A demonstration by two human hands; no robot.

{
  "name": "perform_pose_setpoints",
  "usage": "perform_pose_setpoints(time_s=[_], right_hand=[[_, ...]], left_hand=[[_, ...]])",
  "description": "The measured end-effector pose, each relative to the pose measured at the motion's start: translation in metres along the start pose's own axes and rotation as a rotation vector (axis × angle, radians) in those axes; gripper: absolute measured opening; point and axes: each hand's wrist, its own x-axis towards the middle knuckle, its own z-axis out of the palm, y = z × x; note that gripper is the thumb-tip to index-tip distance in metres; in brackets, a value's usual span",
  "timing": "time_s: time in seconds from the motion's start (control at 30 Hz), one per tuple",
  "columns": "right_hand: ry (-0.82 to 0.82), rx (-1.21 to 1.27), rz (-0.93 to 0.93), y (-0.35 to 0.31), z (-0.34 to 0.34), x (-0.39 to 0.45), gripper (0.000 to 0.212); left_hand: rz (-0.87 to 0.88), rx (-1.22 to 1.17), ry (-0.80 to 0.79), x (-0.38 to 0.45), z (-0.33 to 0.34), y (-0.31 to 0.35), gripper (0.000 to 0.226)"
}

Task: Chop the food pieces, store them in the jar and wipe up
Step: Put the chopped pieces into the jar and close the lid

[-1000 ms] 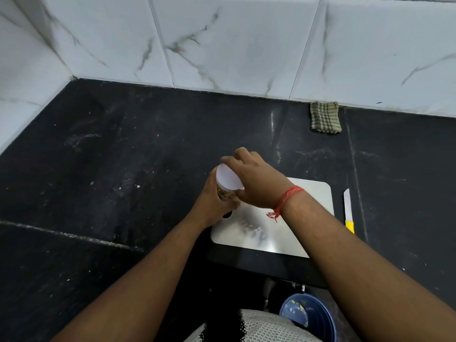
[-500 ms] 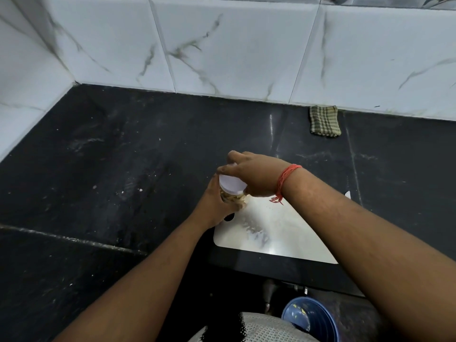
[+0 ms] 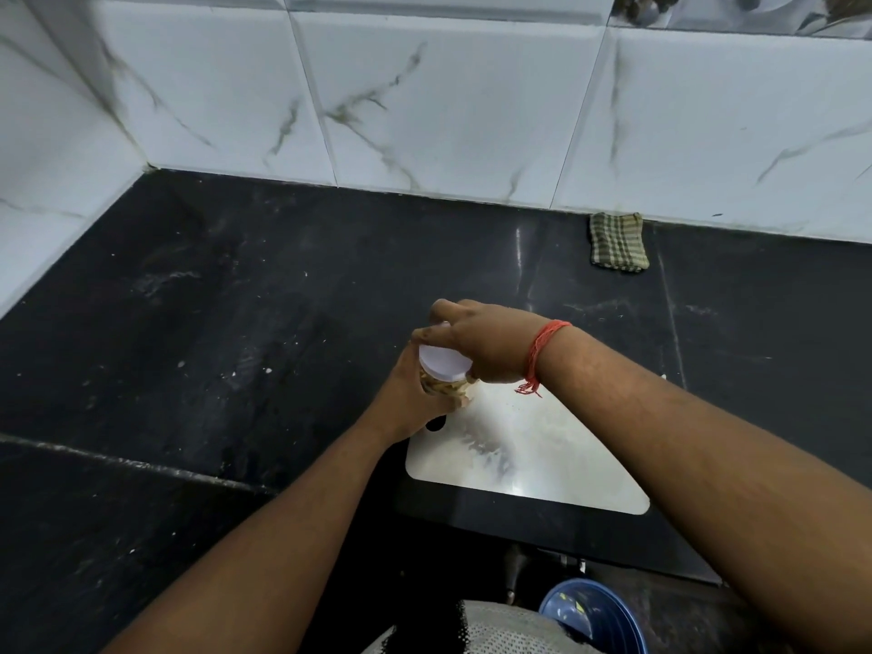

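A small clear jar (image 3: 442, 385) holds pale chopped food pieces and wears a white lid (image 3: 441, 362). My left hand (image 3: 411, 403) grips the jar's body from the left, just above the far left corner of the white cutting board (image 3: 528, 455). My right hand (image 3: 486, 344) comes over from the right, and its fingers curl round the lid's rim. A red thread band circles my right wrist. The board carries wet smears and no pieces. My right forearm hides the knife.
A folded checked cloth (image 3: 618, 243) lies against the white tiled wall at the back right. The black stone counter (image 3: 212, 332) stretches wide to the left, with small white specks on it. A blue bucket (image 3: 592, 616) stands on the floor below the counter's front edge.
My right hand has turned on the lid, its wrist swinging to the right. My forearm now covers the knife that lay right of the board. The view has tilted up slightly.
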Motion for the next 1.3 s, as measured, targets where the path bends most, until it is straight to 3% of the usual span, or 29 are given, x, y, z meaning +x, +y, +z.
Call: perform_pose_setpoints(time_s=[0.4, 0.63, 0.8, 0.93, 1.07, 1.13, 1.2, 1.3], right_hand=[[-0.079, -0.103, -0.171, 0.019, -0.002, 0.008, 0.086], [0.153, -0.226, -0.186, 0.018, 0.022, 0.016, 0.065], [0.335, -0.188, 0.028, 0.004, 0.048, 0.017, 0.061], [0.449, -0.111, 0.319, -0.019, 0.055, 0.019, 0.054], [0.435, -0.018, 0.51, -0.033, 0.056, 0.021, 0.061], [0.363, -0.081, 0.442, -0.027, 0.05, 0.019, 0.07], [0.239, -0.124, 0.261, -0.013, 0.041, 0.015, 0.079], [0.182, -0.235, -0.003, 0.008, 0.034, 0.009, 0.081]], left_hand=[[-0.009, -0.025, -0.001, 0.003, 0.002, -0.007, 0.093], [0.021, 0.092, 0.01, 0.01, 0.002, -0.009, 0.087], [0.173, 0.372, 0.036, 0.02, 0.011, -0.005, 0.074], [0.217, 0.423, 0.057, 0.019, 0.012, -0.001, 0.071], [0.231, 0.384, 0.042, 0.026, 0.011, -0.001, 0.066], [0.219, 0.344, 0.034, 0.026, 0.011, 0.003, 0.063], [0.186, 0.235, 0.03, 0.023, 0.007, -0.002, 0.064], [0.13, 0.141, 0.004, 0.016, 0.002, -0.017, 0.086]])
